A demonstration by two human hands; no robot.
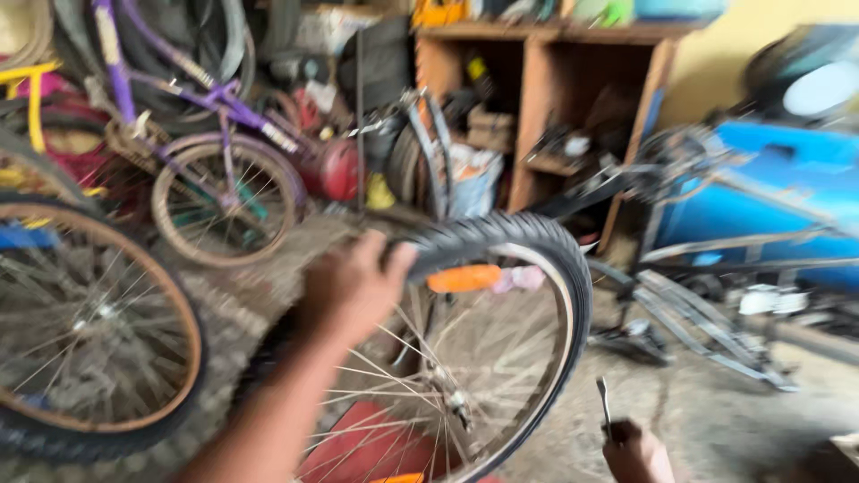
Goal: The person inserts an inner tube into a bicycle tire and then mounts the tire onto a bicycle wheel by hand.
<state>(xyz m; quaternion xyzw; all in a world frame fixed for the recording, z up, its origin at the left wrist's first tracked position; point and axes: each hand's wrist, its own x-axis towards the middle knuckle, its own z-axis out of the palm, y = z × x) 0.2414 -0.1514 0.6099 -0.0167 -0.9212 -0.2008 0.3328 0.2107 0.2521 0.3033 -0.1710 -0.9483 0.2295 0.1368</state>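
Note:
My left hand [353, 284] grips the top of a black bicycle tyre [537, 246] on a spoked wheel that stands upright in front of me. An orange reflector [463, 278] sits among the spokes just right of that hand. The wheel's hub [455, 402] is low in the middle. My right hand [637, 452] is at the bottom edge, closed around a thin metal tool [604, 400] that points upward. The picture is blurred by motion.
A large spoked wheel [85, 331] stands at the left. A purple bicycle [215, 134] leans behind it. Wooden shelves [546, 98] with clutter stand at the back. A grey bicycle frame [698, 313] lies at the right before a blue object [787, 179].

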